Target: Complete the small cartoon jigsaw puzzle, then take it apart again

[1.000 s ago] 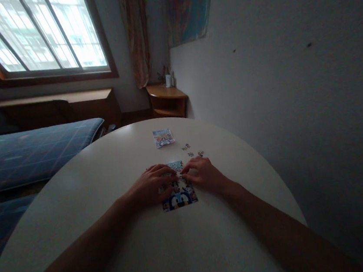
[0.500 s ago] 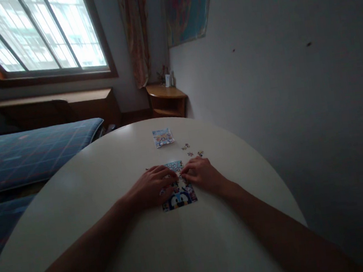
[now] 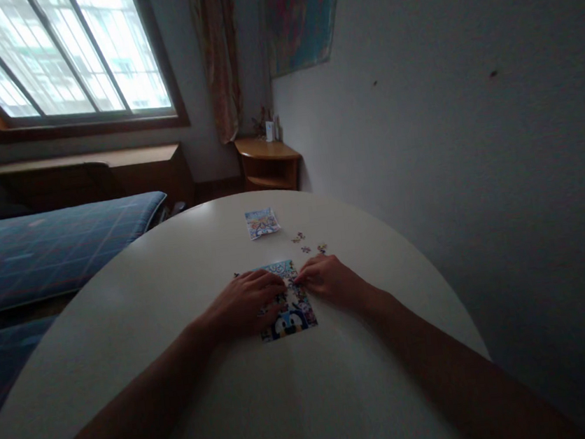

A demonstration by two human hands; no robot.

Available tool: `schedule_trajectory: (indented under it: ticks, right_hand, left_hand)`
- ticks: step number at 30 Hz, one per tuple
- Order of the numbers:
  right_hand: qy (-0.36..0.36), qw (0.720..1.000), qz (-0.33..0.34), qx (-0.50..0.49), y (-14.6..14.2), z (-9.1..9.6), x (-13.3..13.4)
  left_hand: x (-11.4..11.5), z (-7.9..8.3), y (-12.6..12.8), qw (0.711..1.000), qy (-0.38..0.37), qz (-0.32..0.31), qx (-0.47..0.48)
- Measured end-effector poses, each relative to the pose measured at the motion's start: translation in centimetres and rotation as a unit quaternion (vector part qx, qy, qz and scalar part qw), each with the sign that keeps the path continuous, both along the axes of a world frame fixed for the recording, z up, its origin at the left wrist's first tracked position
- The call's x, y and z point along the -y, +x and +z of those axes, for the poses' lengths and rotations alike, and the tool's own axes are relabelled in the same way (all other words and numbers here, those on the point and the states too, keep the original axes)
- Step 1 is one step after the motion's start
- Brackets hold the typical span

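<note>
On round white bench (image 3: 292,403): flat multicoloured jigsaw with blue cartoon face (image 3: 290,322), partly under left hand (image 3: 248,296), palm down, thumb apart. At right edge: right hand (image 3: 329,276), fingers bunched; unable to tell whether gripping. Beyond: 1 square printed sheet (image 3: 262,223).

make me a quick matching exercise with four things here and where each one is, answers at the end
1. left hand
2. right hand
3. printed sheet
4. cluster of loose pieces

A. just past the right hand, away from the person
B. over the left part of the puzzle
C. farthest of the four from the person
D. at the right edge of the puzzle

Pairs: 1-B, 2-D, 3-C, 4-A
</note>
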State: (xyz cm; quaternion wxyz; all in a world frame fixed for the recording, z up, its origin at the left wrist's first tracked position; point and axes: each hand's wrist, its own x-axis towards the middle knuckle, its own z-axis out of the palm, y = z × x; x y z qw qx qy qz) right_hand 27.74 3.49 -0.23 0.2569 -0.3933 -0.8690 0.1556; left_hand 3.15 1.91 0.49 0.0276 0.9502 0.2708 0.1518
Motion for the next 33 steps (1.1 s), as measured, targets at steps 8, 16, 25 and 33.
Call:
schedule_trajectory:
  ticks: [8,16,25,33]
  right_hand:
    - [-0.005,0.998,0.055,0.005,0.4,0.2,0.1]
    - [0.060,0.990,-0.120,0.046,1.5,-0.5,-1.2]
    - [0.041,0.989,-0.113,0.082,1.5,-0.2,-1.4]
    - [-0.009,0.988,-0.118,0.098,3.0,1.0,-0.4]
  left_hand:
    - [0.3,0.4,0.3,1.000,-0.005,-0.001,-0.009]
    - [0.1,0.3,0.2,1.000,-0.003,-0.003,-0.009]
    - [-0.1,-0.4,0.0,0.997,-0.017,0.014,0.067]
    - [-1.8,-1.9,-1.0,0.977,-0.017,0.159,0.138]
